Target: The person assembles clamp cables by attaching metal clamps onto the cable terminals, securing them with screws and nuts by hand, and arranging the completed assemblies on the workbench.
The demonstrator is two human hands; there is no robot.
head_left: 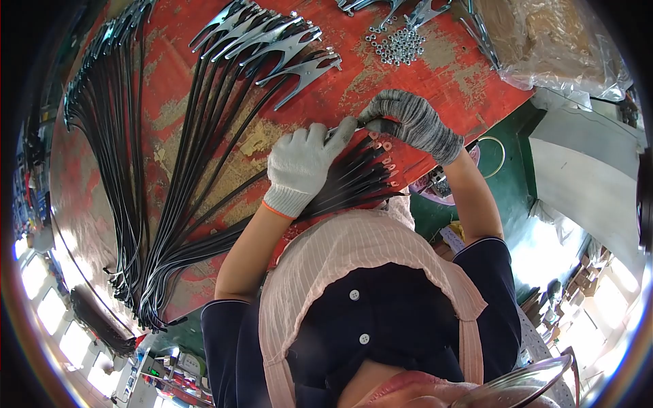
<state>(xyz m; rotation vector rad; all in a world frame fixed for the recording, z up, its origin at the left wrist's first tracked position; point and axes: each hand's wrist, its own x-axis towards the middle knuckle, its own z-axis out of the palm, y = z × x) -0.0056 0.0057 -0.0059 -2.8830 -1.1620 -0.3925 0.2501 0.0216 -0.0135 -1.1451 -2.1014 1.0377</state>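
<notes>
My left hand (299, 163), in a white knit glove with an orange cuff, is closed around a black cable (252, 182), its thumb toward my other hand. Against it, my right hand (411, 122) in a grey knit glove is closed, pinching a dark piece that looks like the cable's end; the exact contact is hidden by the fingers. Below both hands lies a bundle of black cables (350, 180) with copper ring terminals (387, 146) at their ends. Several metal spring clamps (292, 71) lie beyond my left hand, with black cables running from them.
The worn red tabletop (469, 88) carries a pile of small nuts (398, 47) at the back and more clamps with cables (109, 47) at the far left. Plastic-wrapped material (564, 41) sits at the back right. Below the table's right edge stands a pink-rimmed basin (435, 190).
</notes>
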